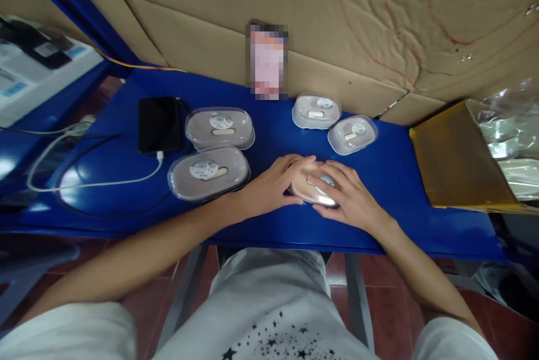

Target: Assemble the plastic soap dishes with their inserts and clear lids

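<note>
Near the front of the blue table (261, 231), an oval plastic food container (309, 183) with a clear lid and a round sticker is gripped from both sides. My left hand (282, 180) curls around its left end, thumb toward the front. Over its right side and top lie the bent fingers of my right hand (349, 191), covering part of the sticker. Two larger lidded containers, one behind (221, 130) and one in front (208, 174), sit left of my hands. Beyond my hands are two smaller ones, a left one (316, 112) and a right one (352, 135).
A phone (268, 62) leans on the cardboard wall (202, 28). On the left, a black box-shaped device (159, 124) has a white cable (105, 185) plugged in. A cardboard box (458, 158) with clear plastic bags (511, 118) stands at the right.
</note>
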The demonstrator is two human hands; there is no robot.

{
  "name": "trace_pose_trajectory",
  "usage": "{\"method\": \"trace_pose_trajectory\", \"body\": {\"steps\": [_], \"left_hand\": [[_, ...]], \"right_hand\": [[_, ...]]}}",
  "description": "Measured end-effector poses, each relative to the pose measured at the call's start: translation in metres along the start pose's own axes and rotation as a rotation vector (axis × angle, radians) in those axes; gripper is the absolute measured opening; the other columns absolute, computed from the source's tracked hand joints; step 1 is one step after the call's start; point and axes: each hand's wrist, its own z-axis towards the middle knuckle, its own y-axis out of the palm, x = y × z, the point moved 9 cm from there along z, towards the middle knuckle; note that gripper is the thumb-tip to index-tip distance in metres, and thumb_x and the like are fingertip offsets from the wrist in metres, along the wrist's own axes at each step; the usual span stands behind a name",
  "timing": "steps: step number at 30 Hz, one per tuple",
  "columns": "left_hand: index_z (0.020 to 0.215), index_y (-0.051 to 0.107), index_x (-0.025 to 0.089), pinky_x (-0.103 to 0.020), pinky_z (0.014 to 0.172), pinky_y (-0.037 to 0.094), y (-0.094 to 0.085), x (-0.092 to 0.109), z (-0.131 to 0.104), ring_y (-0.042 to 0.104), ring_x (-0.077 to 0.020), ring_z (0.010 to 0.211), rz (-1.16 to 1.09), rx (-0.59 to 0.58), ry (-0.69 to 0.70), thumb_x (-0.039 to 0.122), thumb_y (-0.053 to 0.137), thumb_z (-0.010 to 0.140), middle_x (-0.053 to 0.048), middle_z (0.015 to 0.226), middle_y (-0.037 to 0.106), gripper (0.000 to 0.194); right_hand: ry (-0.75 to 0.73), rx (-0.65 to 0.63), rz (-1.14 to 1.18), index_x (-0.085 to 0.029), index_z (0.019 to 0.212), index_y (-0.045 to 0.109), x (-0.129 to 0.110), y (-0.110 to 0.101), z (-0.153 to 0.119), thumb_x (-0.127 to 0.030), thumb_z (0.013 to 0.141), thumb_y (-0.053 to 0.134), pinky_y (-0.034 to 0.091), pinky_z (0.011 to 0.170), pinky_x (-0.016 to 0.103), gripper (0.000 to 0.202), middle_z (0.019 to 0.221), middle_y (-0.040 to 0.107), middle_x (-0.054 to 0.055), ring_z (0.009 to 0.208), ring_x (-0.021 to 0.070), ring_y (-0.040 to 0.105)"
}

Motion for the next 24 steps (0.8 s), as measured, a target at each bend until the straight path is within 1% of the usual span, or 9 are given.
{"method": "trace_pose_trajectory", "body": {"steps": [5, 8, 10, 12, 15, 17, 18, 21, 24], "left_hand": [[0.173, 0.020, 0.036, -0.060, 0.129, 0.041, 0.000, 0.002, 0.000, 0.045, -0.0363, 0.156, -0.001, 0.002, 0.012, 0.031, 0.086, 0.092, -0.014, 0.168, 0.045, 0.105], [0.172, 0.024, 0.034, -0.060, 0.129, 0.041, -0.001, 0.002, 0.001, 0.046, -0.0369, 0.155, 0.002, 0.006, 0.018, 0.033, 0.085, 0.093, -0.015, 0.166, 0.047, 0.100], [0.171, 0.028, 0.033, -0.061, 0.129, 0.041, -0.001, 0.001, 0.001, 0.046, -0.0374, 0.155, 0.010, 0.001, 0.006, 0.035, 0.083, 0.094, -0.015, 0.166, 0.047, 0.094], [0.169, 0.033, 0.033, -0.061, 0.129, 0.041, 0.001, 0.001, 0.001, 0.046, -0.0372, 0.155, 0.026, -0.012, -0.006, 0.036, 0.081, 0.095, -0.015, 0.165, 0.047, 0.088], [0.167, 0.038, 0.030, -0.058, 0.129, 0.043, 0.001, 0.004, 0.000, 0.046, -0.0370, 0.155, 0.067, -0.013, -0.002, 0.033, 0.079, 0.095, -0.016, 0.164, 0.046, 0.083], [0.167, 0.039, 0.025, -0.057, 0.129, 0.043, -0.001, 0.009, -0.001, 0.044, -0.0384, 0.157, 0.106, 0.011, 0.019, 0.031, 0.078, 0.094, -0.018, 0.167, 0.042, 0.082], [0.166, 0.040, 0.022, -0.057, 0.129, 0.043, -0.002, 0.011, -0.001, 0.043, -0.0394, 0.158, 0.124, 0.027, 0.031, 0.031, 0.078, 0.094, -0.020, 0.169, 0.039, 0.082], [0.165, 0.041, 0.020, -0.058, 0.129, 0.044, -0.005, 0.016, -0.001, 0.041, -0.0412, 0.159, 0.155, 0.047, 0.060, 0.034, 0.076, 0.094, -0.022, 0.174, 0.032, 0.081], [0.165, 0.041, 0.021, -0.057, 0.130, 0.043, -0.007, 0.018, -0.001, 0.043, -0.0404, 0.158, 0.161, 0.043, 0.076, 0.034, 0.075, 0.095, -0.021, 0.171, 0.037, 0.079]], "right_hand": [[0.023, 0.030, 0.048, -0.040, 0.175, 0.025, 0.003, 0.008, -0.003, -0.046, 0.104, 0.067, 0.046, 0.123, 0.062, 0.082, 0.170, 0.048, 0.010, 0.155, 0.0392, 0.049], [0.052, 0.035, 0.034, -0.040, 0.173, 0.031, 0.005, 0.010, -0.006, -0.047, 0.105, 0.066, 0.045, 0.124, 0.062, 0.077, 0.170, 0.048, 0.010, 0.156, 0.0395, 0.047], [0.051, -0.011, 0.057, -0.040, 0.172, 0.034, 0.007, 0.010, -0.006, -0.054, 0.105, 0.064, 0.043, 0.125, 0.062, 0.075, 0.173, 0.046, 0.009, 0.158, 0.0395, 0.044], [0.027, -0.039, 0.146, -0.038, 0.173, 0.034, 0.013, 0.003, -0.005, -0.061, 0.108, 0.054, 0.042, 0.127, 0.060, 0.071, 0.173, 0.046, 0.008, 0.159, 0.0373, 0.044], [0.108, 0.086, 0.211, -0.036, 0.170, 0.039, 0.048, -0.027, 0.003, -0.054, 0.115, 0.035, 0.041, 0.128, 0.054, 0.059, 0.167, 0.055, 0.007, 0.155, 0.0308, 0.051], [0.219, 0.186, 0.122, -0.033, 0.166, 0.047, 0.084, -0.045, 0.006, -0.048, 0.115, 0.035, 0.037, 0.130, 0.055, 0.054, 0.166, 0.056, 0.009, 0.156, 0.0301, 0.049], [0.258, 0.198, 0.063, -0.032, 0.164, 0.049, 0.100, -0.047, 0.007, -0.050, 0.114, 0.040, 0.035, 0.131, 0.057, 0.054, 0.168, 0.053, 0.010, 0.159, 0.0319, 0.046], [0.328, 0.119, -0.059, -0.031, 0.167, 0.045, 0.136, -0.037, 0.003, -0.061, 0.107, 0.052, 0.031, 0.129, 0.066, 0.066, 0.175, 0.042, 0.012, 0.164, 0.0401, 0.034], [0.338, 0.042, -0.122, -0.034, 0.169, 0.041, 0.147, -0.027, -0.010, -0.063, 0.103, 0.060, 0.035, 0.122, 0.067, 0.074, 0.174, 0.044, 0.014, 0.159, 0.0442, 0.039]]}}
